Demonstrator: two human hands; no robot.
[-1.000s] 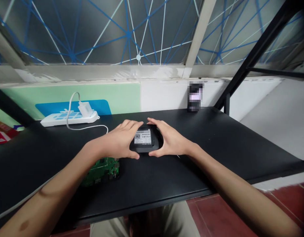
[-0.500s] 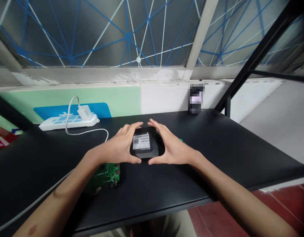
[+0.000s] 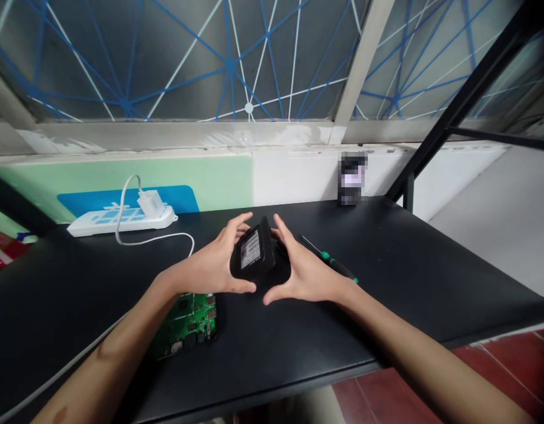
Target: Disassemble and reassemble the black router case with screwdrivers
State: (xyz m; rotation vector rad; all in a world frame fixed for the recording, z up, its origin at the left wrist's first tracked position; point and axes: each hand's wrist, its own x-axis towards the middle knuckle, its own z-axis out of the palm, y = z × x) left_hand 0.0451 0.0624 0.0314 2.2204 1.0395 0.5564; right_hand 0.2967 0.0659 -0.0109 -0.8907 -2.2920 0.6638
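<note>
A small black plastic box [image 3: 266, 247] with a white printed label [image 3: 251, 250] is tilted between my two hands, its label facing left. My left hand [image 3: 210, 262] curls around its left side, fingers behind and thumb in front. From the other side, my right hand [image 3: 309, 265] cups it, with fingertips at the raised back edge and the thumb spread away from it. The box hides part of the right fingers. Beneath my left wrist lies a green circuit board [image 3: 190, 321], partly covered by the forearm.
A screwdriver [image 3: 327, 257] with a green and black handle lies beyond my right hand on the black table [image 3: 263, 353]. A white power strip [image 3: 122, 219] with a charger [image 3: 151, 203] and white cable [image 3: 166, 238] is at the back left. A pixelated object [image 3: 352, 178] stands by the wall.
The box has tipped from nearly flat to steeply tilted, its right side rising and the label turning left. My right hand has shifted slightly, and more of the screwdriver shows.
</note>
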